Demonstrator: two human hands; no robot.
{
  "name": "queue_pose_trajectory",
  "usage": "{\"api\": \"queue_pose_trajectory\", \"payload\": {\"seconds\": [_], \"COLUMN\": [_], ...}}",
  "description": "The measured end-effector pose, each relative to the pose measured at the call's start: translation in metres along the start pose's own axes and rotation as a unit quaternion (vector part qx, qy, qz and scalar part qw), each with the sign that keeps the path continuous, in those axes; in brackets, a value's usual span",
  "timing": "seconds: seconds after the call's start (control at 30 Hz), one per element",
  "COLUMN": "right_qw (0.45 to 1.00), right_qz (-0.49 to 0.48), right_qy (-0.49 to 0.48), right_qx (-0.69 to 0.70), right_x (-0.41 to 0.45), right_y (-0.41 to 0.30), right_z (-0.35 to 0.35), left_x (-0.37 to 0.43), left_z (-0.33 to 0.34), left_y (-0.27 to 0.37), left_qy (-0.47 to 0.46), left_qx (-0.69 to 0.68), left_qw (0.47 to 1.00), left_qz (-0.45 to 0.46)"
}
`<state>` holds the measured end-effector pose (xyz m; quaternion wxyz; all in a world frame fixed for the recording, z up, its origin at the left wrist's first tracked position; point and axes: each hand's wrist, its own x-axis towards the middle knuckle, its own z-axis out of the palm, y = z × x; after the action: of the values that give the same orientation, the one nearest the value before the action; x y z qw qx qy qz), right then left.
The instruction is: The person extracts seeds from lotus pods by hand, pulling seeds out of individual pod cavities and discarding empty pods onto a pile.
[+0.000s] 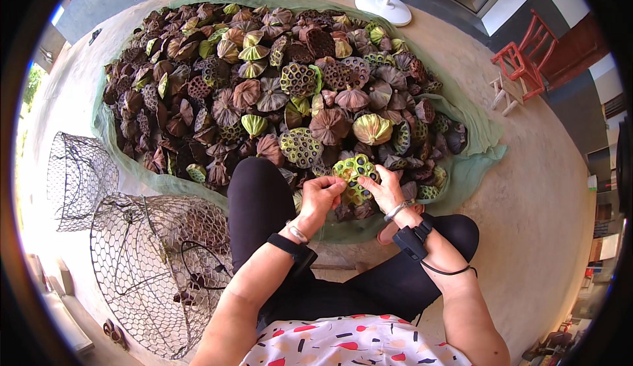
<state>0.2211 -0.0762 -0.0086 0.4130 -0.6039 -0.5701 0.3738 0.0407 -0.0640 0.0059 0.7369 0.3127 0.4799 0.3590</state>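
Note:
A green lotus seed pod point(360, 168) with dark seeds in its holes is held over the near edge of a heap. My right hand point(385, 190) grips its right side, with the thumb lying across the seeded face. At the pod's left edge, the thumb and forefinger of my left hand point(321, 195) are pinched together; whether a seed is between them is hidden. A torn, brownish patch shows in the face near those fingertips. Beyond both hands spreads the heap of brown and green lotus pods point(271, 94), lying on a green mesh net point(477, 133).
To my left stand a large wire-mesh basket point(133, 267) with dark pods inside and a smaller wire-mesh basket point(81, 178). Scissors point(115, 335) lie on the floor. A white stand base point(383, 9) and a red chair point(524, 62) are farther off.

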Motion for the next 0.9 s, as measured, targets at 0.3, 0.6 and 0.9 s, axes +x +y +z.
{"api": "queue_pose_trajectory", "payload": {"seconds": [0.3,0.6,0.9], "right_qw": [0.996,0.998,0.957], "right_qz": [0.006,0.002,0.072], "right_qy": [0.022,-0.051,-0.044], "right_qx": [-0.086,0.031,0.276], "right_x": [-0.011,-0.011,-0.007], "right_y": [-0.01,-0.025,-0.02], "right_z": [0.009,-0.002,-0.006], "left_x": [-0.004,-0.007,-0.011], "left_z": [0.01,0.0,0.007], "left_y": [-0.007,-0.002,0.002], "left_qy": [-0.014,-0.069,-0.098], "left_qx": [0.118,0.007,-0.034], "left_qw": [0.993,0.996,0.995], "left_qz": [-0.006,-0.055,-0.001]}}
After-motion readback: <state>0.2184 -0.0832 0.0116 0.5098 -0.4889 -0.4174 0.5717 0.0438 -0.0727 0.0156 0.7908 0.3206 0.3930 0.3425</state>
